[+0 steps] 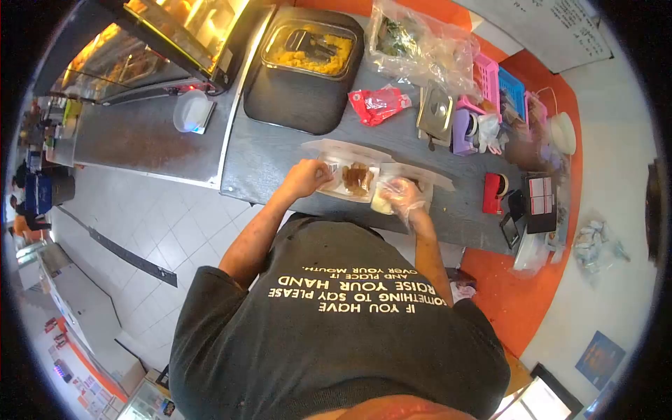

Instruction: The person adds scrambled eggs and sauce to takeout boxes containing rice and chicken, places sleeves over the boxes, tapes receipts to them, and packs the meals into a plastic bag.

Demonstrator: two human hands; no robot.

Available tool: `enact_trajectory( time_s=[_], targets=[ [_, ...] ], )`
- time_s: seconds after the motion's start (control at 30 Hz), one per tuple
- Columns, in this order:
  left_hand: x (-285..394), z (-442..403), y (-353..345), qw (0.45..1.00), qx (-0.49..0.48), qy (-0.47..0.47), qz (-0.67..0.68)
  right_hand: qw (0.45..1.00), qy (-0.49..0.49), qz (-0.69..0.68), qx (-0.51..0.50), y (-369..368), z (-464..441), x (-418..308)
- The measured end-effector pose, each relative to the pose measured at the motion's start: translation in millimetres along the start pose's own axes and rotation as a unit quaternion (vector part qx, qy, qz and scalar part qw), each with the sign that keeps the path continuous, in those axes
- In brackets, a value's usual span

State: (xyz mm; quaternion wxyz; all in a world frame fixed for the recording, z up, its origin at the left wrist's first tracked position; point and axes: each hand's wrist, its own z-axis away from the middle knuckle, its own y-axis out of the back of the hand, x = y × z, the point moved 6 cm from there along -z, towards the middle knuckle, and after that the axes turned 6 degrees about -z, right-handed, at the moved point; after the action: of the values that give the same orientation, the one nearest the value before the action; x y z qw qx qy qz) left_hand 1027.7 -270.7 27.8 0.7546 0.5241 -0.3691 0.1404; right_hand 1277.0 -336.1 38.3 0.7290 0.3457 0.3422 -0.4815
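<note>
Two open takeaway boxes stand side by side near the counter's front edge. Brown food (357,180) lies in the left box (339,190). My left hand (308,177), bare, pinches that box's left edge. Over the right box (425,187) is my right hand (401,196) in a clear plastic glove, its fingers closed round a pale, whitish food item (381,200). The raised lids of both boxes lean away from me. What lies under my right hand is mostly hidden.
A metal tray of yellow food (311,52) sits on a black board (294,105) at the back. Nearby are a red packet (378,105), a steel lid (436,115), a plastic bag (420,45), a red tape dispenser (494,192) and coloured baskets (485,78). A heated display stands at the left.
</note>
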Motion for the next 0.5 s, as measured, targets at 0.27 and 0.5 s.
enact_trajectory(
  time_s=[0.27,0.5],
  targets=[
    [-7.4,-1.1,-19.5,0.929,0.150,-0.055,-0.334,0.875,0.146,0.367,0.279,27.8,-3.9,21.0],
    [-31.8,38.7,11.4,0.954,0.195,0.041,-0.226,0.806,0.296,0.306,0.412,24.7,4.4,-36.6]
  ],
)
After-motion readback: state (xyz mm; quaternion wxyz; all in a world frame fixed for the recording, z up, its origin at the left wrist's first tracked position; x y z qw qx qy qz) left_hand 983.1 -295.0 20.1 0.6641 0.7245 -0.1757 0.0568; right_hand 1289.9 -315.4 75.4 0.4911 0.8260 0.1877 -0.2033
